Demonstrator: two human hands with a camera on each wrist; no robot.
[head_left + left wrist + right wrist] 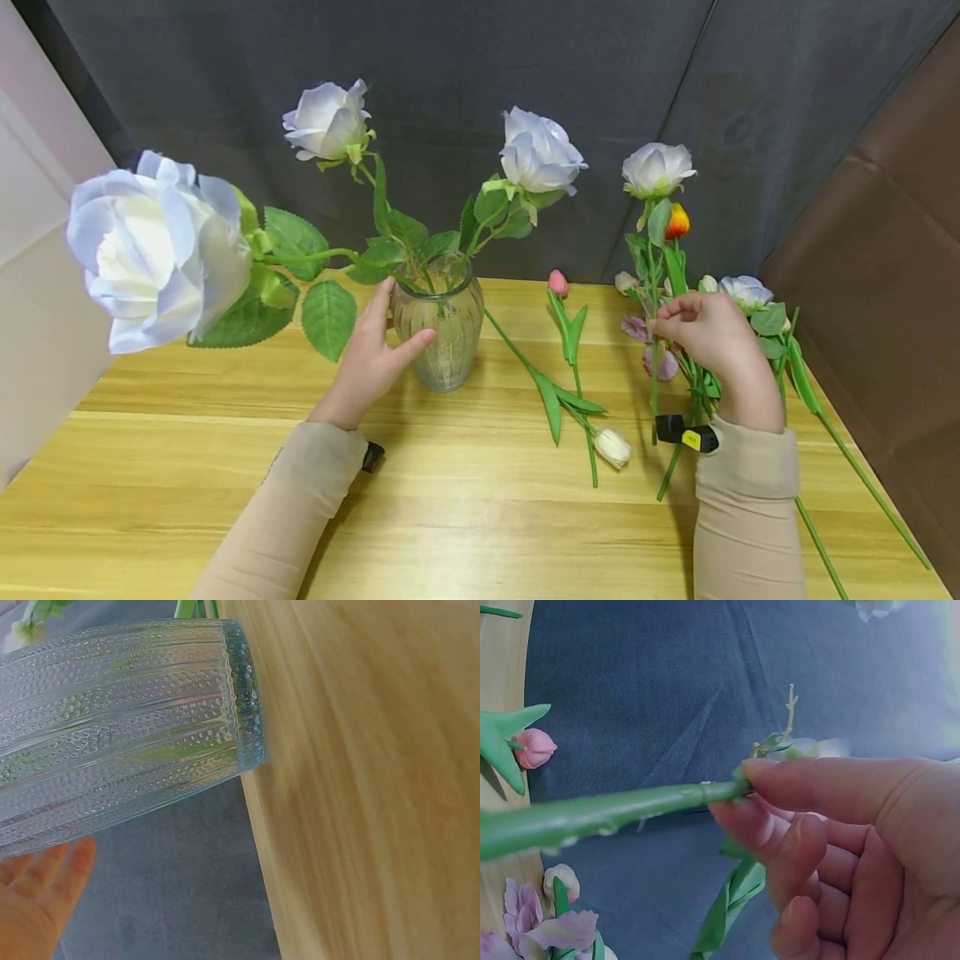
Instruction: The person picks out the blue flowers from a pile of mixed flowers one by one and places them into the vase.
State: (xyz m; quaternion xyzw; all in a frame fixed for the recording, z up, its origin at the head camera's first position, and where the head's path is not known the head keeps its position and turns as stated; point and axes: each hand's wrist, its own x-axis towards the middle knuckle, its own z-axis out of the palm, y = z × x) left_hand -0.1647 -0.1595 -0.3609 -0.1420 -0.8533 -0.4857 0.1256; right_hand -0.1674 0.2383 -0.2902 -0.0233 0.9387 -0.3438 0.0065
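Note:
A ribbed clear glass vase (450, 350) stands on the table with three pale blue-white roses in it, the largest rose (161, 250) leaning far left. My left hand (375, 358) is at the vase's left side, thumb spread across the front. In the left wrist view the straight fingers (71, 874) lie right along the glass. My right hand (712, 333) pinches the green stem (630, 810) of another white rose (658, 171) between thumb and forefinger. That rose is upright, its lower stem hanging below the hand, in front of other flowers.
A pink tulip (558, 283) and a white tulip (612, 447) lie between vase and right hand. Around the right hand are an orange tulip (677, 221), purple blooms (660, 362) and a pale rose (746, 292). A dark grey partition (465, 50) rises behind the table (465, 517).

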